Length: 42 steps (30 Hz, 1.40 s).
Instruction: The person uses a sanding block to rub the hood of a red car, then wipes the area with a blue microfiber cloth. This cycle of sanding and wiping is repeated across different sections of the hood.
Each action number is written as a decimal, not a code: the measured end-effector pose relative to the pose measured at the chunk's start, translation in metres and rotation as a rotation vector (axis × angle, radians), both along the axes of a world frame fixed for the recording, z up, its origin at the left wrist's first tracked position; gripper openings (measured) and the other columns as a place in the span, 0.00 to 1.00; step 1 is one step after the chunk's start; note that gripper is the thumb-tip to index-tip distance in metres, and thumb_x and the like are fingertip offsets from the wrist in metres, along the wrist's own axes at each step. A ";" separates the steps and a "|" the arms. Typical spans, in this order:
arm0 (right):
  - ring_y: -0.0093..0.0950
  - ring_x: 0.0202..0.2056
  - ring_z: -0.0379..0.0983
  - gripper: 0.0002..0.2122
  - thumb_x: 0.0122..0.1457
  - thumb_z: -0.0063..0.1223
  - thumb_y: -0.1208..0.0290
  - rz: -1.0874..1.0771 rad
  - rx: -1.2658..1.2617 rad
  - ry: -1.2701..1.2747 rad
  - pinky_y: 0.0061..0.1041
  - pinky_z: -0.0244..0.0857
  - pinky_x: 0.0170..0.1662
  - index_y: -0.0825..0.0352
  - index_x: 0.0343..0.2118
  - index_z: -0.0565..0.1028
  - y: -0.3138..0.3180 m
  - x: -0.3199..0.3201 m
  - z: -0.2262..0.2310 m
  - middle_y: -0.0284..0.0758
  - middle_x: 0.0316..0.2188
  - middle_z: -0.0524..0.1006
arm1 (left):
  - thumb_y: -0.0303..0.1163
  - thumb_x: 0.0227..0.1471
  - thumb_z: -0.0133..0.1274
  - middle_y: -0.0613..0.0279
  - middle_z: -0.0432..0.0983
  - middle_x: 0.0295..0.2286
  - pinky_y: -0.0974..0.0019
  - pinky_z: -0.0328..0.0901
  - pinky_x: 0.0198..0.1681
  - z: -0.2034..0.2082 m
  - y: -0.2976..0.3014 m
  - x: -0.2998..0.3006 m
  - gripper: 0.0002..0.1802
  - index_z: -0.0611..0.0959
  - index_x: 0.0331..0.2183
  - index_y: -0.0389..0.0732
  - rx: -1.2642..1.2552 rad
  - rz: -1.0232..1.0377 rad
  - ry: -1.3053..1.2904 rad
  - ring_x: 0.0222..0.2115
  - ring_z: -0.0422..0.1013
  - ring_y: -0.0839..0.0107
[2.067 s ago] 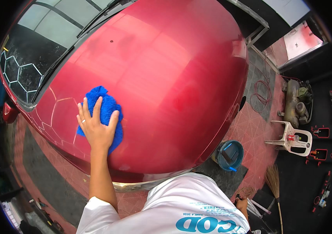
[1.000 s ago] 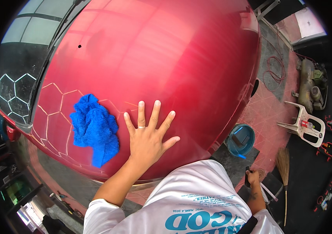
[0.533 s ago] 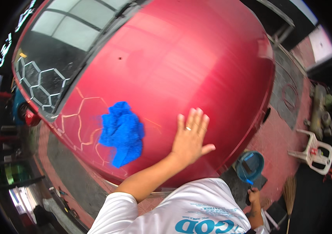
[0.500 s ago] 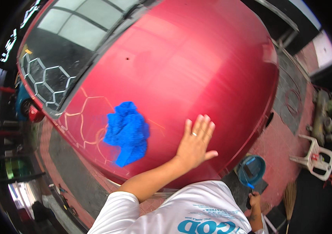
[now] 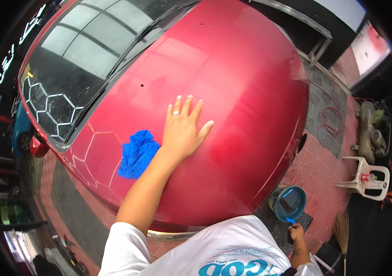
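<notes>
My left hand (image 5: 182, 131) lies palm down on the car's red hood (image 5: 242, 106), or just above it, with its fingers spread and a ring on one. Beside that forearm, a bright blue cloth (image 5: 137, 155) rests crumpled on the hood, its right edge close against my arm. Low on the right, my right hand (image 5: 297, 231) is closed around something small with a blue end (image 5: 290, 221); I cannot make out what it is. Close to that hand is a blue bucket (image 5: 303, 204) with a dark block-like thing and a blue strip inside.
Pale hexagon lines mark the windshield (image 5: 58, 99) and the hood's left side. On the right stand a white plastic chair (image 5: 366, 184), a broom (image 5: 342, 230) and a tank-like machine (image 5: 368, 131). A coiled red hose (image 5: 331, 120) lies on the floor.
My left hand has moved left and farther up the hood. The blue cloth looked larger and bunched up before; now it sits lower and flatter. The view has shifted somewhat.
</notes>
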State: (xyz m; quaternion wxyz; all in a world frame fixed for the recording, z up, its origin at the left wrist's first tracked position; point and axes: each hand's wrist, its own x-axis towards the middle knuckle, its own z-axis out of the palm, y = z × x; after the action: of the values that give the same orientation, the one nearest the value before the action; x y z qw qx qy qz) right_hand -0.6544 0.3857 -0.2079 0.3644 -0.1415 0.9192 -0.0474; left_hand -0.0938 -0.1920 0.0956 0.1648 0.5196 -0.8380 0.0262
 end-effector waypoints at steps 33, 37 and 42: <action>0.47 0.62 0.86 0.23 0.68 0.76 0.68 -0.307 0.024 -0.127 0.42 0.76 0.67 0.66 0.64 0.84 0.051 0.058 0.012 0.50 0.60 0.88 | 0.80 0.70 0.49 0.21 0.40 0.83 0.18 0.31 0.84 -0.059 0.000 -0.170 0.70 0.52 0.85 0.32 0.219 -0.016 -0.363 0.84 0.33 0.20; 0.45 0.59 0.85 0.19 0.66 0.78 0.69 -0.295 0.045 -0.082 0.41 0.76 0.65 0.65 0.57 0.84 0.062 0.061 0.014 0.48 0.57 0.87 | 0.80 0.70 0.50 0.22 0.43 0.83 0.20 0.34 0.85 -0.062 0.015 -0.161 0.68 0.56 0.85 0.35 0.172 -0.101 -0.366 0.84 0.36 0.20; 0.49 0.64 0.85 0.24 0.68 0.77 0.65 -0.203 0.078 -0.087 0.44 0.75 0.69 0.64 0.64 0.84 0.040 0.050 0.021 0.50 0.63 0.87 | 0.78 0.68 0.54 0.23 0.45 0.83 0.19 0.34 0.84 -0.068 0.075 -0.142 0.66 0.59 0.85 0.39 0.192 -0.282 -0.383 0.83 0.37 0.19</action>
State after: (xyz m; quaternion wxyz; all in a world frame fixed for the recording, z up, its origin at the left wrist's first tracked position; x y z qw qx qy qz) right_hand -0.6048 0.4257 -0.1872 0.4023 -0.0312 0.9133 -0.0546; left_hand -0.2354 -0.1173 0.0279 -0.0450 0.3966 -0.9166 0.0211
